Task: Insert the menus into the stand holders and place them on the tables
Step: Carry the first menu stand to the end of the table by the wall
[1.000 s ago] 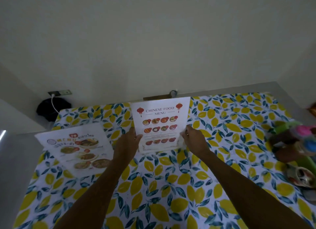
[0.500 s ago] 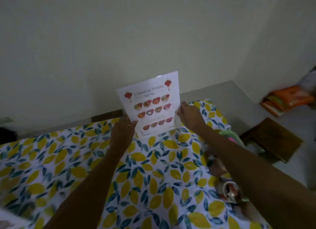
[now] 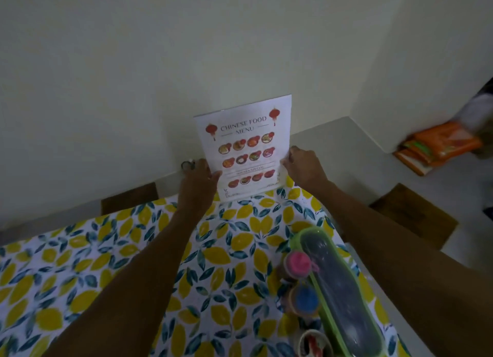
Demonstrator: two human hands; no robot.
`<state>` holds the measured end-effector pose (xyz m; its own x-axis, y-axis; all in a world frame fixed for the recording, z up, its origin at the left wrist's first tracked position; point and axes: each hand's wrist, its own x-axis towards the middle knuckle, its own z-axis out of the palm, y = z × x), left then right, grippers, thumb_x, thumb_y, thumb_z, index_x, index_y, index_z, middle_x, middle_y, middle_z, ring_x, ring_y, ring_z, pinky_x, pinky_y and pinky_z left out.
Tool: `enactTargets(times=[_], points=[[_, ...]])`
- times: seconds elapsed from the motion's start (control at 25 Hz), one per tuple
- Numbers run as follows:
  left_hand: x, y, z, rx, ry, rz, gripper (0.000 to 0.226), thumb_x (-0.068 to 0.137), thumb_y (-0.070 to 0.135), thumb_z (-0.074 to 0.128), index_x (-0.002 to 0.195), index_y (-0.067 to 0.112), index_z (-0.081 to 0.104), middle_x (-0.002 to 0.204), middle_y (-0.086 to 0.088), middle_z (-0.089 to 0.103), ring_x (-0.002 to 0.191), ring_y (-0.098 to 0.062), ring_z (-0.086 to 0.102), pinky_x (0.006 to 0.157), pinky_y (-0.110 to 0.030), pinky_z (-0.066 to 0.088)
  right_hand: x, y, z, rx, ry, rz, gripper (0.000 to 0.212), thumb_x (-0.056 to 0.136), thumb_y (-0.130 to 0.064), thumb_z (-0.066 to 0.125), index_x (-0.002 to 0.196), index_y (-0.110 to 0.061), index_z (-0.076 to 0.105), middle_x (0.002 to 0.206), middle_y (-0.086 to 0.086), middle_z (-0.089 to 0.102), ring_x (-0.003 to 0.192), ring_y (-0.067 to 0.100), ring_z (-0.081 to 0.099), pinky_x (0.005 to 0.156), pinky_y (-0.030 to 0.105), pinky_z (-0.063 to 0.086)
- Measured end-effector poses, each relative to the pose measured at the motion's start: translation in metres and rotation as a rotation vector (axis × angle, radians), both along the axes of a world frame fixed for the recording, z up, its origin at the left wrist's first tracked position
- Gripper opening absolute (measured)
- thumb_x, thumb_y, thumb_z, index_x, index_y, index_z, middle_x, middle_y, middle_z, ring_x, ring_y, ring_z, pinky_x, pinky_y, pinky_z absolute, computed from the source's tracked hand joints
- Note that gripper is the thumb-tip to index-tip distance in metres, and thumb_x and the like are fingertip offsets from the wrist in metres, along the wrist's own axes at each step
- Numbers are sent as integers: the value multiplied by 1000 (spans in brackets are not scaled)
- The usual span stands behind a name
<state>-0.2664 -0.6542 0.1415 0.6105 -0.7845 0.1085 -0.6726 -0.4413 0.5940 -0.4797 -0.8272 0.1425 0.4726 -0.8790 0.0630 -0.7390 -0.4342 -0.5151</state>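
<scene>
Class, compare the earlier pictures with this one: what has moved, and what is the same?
The Chinese food menu in its stand has been carried from the middle of the table to its far right corner, tilting on the way. The view swung right too, so the second menu has left the frame. Unchanged: the left hand and right hand grip its two sides.

A small, plain eatery or home dining corner: between the hands stands a printed "Chinese Food Menu" [image 3: 244, 148]; below them a worktop [image 3: 112, 271] spreads under a lemon-print cloth; near the right forearm sit capped condiment jars [image 3: 297, 266] beside a green-rimmed lidded container [image 3: 338, 287]; bare pale walls [image 3: 133, 76] rise beyond the hands; orange packets [image 3: 440, 146] are stacked far right.
</scene>
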Motion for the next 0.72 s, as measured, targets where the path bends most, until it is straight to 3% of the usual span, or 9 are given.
enactTargets(times=[0.12,0.4,0.72], points=[[-19,-28,-16,-14,58,29,29,91,36,62,105,16,47,100,-14,72,84,-32,71,72,-46,60,-7,-28,-19,23,15,-22,27,92,-28,60,93,-1,60,88,23,70,83,39,65,70,38,52],[-21,-69,-52,91,61,29,38,95,33,56,123,17,38,107,-14,72,88,-32,73,71,-44,62,-6,-71,-61,120,3,-22,28,92,-30,61,94,-2,59,90,22,70,80,39,66,74,45,58],[-11,-89,-69,177,26,59,32,95,37,53,112,12,44,101,-18,71,83,-36,71,68,-51,61,-1,-78,-86,91,-18,-10,29,96,-32,54,100,-3,56,87,22,70,79,40,65,72,50,58]])
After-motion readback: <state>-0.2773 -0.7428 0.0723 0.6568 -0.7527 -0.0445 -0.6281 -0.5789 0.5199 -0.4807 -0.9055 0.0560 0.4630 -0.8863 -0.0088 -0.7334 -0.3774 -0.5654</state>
